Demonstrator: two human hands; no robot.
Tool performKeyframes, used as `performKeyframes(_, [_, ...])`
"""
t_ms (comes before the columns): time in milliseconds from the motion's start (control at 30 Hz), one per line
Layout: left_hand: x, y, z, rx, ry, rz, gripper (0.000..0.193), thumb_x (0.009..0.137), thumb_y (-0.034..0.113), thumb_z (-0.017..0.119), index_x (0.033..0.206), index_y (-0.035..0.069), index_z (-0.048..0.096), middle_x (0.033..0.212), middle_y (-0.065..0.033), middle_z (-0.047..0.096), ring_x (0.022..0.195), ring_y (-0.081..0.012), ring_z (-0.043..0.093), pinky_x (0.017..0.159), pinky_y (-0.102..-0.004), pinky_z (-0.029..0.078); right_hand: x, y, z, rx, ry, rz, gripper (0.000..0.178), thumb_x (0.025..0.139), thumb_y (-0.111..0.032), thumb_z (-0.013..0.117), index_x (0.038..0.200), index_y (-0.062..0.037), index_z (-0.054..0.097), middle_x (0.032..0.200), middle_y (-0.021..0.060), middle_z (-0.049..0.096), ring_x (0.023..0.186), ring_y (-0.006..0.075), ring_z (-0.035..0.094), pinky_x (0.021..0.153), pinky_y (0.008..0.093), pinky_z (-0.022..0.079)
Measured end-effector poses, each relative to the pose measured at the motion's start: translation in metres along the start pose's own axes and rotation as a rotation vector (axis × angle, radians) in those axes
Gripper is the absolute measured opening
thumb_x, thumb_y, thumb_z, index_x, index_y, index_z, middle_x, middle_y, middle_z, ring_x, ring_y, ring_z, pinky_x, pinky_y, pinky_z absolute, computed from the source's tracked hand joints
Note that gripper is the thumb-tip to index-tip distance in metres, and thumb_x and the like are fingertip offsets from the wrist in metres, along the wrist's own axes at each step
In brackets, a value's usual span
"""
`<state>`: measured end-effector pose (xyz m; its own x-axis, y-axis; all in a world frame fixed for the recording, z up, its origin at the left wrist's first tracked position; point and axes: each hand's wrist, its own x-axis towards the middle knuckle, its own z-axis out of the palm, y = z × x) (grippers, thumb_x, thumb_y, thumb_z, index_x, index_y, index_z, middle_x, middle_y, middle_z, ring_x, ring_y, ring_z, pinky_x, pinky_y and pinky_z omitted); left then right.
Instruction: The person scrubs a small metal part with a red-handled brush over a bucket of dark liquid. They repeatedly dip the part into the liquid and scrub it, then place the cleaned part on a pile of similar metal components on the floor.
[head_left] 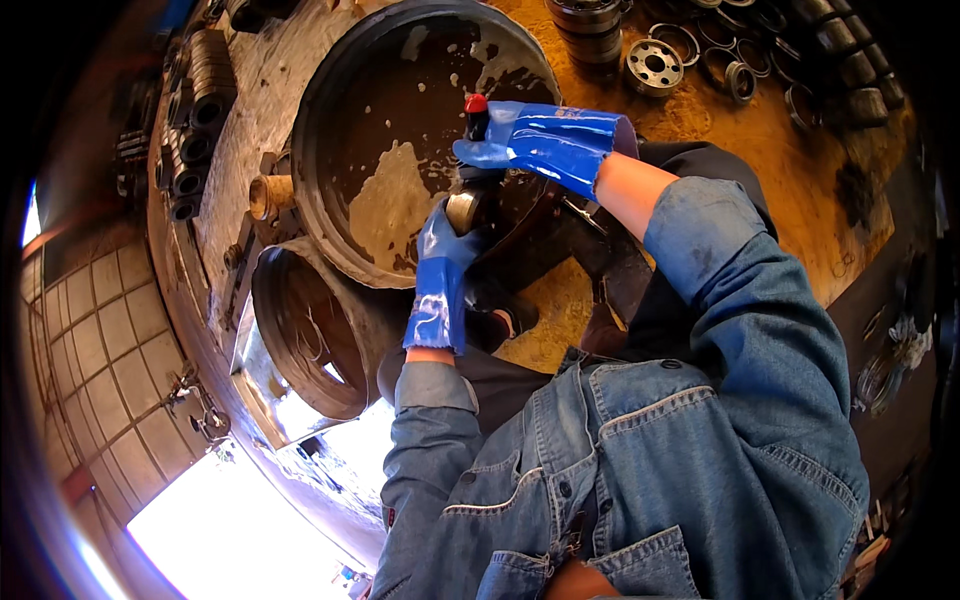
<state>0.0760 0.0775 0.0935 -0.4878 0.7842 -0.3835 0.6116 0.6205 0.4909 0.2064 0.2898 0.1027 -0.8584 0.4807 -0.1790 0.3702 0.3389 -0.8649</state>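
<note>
Both my hands wear blue rubber gloves and meet over the near right part of a large round basin (312, 130), which holds murky brown liquid with patches of foam. My left hand (440, 240) is closed around a shiny round metal part (463, 211) with a dark side. Just above it, my right hand (490, 150) grips a black-handled tool (477, 125) with a red end pointing up. The tool's working end is hidden by the glove and the metal part, so I cannot tell its kind.
A tipped, rusty drum (365, 315) stands left of my legs. Dark cylindrical parts (207, 85) line up at the far left. At the far right are a holed metal wheel (655, 68), stacked cylinders (587, 35) and several loose rings (740, 80) on a stained ochre floor.
</note>
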Motion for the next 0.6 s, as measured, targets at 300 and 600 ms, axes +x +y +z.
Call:
performKeyframes(300, [0.049, 0.073, -0.026, 0.351, -0.31, 0.079, 0.043, 0.088, 0.026, 0.07, 0.125, 0.005, 0.071, 0.119, -0.024, 0.074, 0.113, -0.0415, 0.07, 0.095, -0.0463, 0.055, 0.001, -0.018, -0.008, -0.4, -0.284, 0.286, 0.042, 0.089, -0.04, 0.071, 0.125, -0.0201, 0.076, 0.122, 0.0071, 0.075, 0.114, 0.0294, 0.072, 0.092, 0.0455, 0.055])
performKeyframes(600, [-0.007, 0.029, -0.006, -0.059, 0.098, -0.011, 0.064, 0.071, 0.023, 0.092, 0.127, 0.006, 0.069, 0.114, -0.0117, 0.076, 0.102, -0.0239, 0.073, 0.093, -0.0372, 0.057, -0.021, -0.028, -0.034, -0.026, 0.063, 0.104, 0.041, 0.088, -0.047, 0.071, 0.097, -0.0078, 0.078, 0.082, 0.0129, 0.076, 0.077, 0.0288, 0.073, 0.072, 0.0396, 0.055])
